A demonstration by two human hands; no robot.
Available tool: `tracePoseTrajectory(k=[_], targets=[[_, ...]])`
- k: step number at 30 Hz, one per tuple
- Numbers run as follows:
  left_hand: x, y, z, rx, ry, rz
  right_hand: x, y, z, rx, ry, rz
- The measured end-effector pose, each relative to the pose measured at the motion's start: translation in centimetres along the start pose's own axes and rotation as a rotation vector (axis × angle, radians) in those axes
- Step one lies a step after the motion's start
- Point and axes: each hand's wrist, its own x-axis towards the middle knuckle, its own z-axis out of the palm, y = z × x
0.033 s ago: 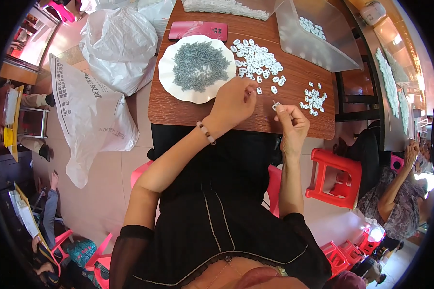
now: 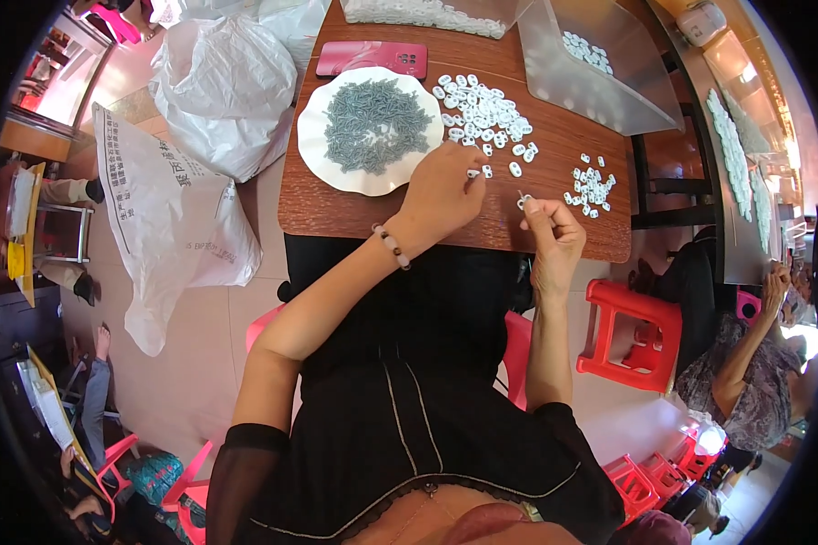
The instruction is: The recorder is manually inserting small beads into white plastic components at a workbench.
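Note:
My left hand (image 2: pixel 443 193) rests on the brown wooden table (image 2: pixel 336 211) and pinches a small white piece at its fingertips. It lies just right of a white wavy-rimmed plate (image 2: pixel 321 162) heaped with small grey parts (image 2: pixel 374 113). My right hand (image 2: pixel 551 229) is at the table's near edge, with thumb and forefinger closed on another small white piece. A spread of white pieces (image 2: pixel 482 111) lies beyond my left hand. A smaller cluster of white pieces (image 2: pixel 591 187) lies right of my right hand.
A red phone (image 2: pixel 373 58) lies behind the plate. Clear plastic trays (image 2: pixel 591 91) with white pieces stand at the back right. White bags (image 2: pixel 218 91) and a printed sack (image 2: pixel 164 227) sit on the floor at left. A red stool (image 2: pixel 632 336) and another seated person (image 2: pixel 745 381) are at right.

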Motion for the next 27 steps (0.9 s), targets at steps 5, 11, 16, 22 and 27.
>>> tracePoseTrajectory(k=[5,11,16,22,27], targets=[[1.6,0.8,2.8,0.258,-0.055,0.246,-0.5,0.3,-2.0,-0.010,0.064,0.014],[3.3,0.0,5.3,0.460,-0.137,0.271,-0.8,0.4,-2.6,0.016,0.088,0.009],[3.9,-0.4,5.3,0.478,-0.148,0.315,-0.8,0.5,-2.7,0.022,0.083,0.019],[2.5,0.7,2.3,-0.269,-0.308,-0.138,-0.6,0.0,-2.6,0.085,0.039,0.046],[0.7,1.3,0.4,-0.660,-0.309,-0.379,-0.4,-0.4,-1.5,0.067,-0.043,0.037]])
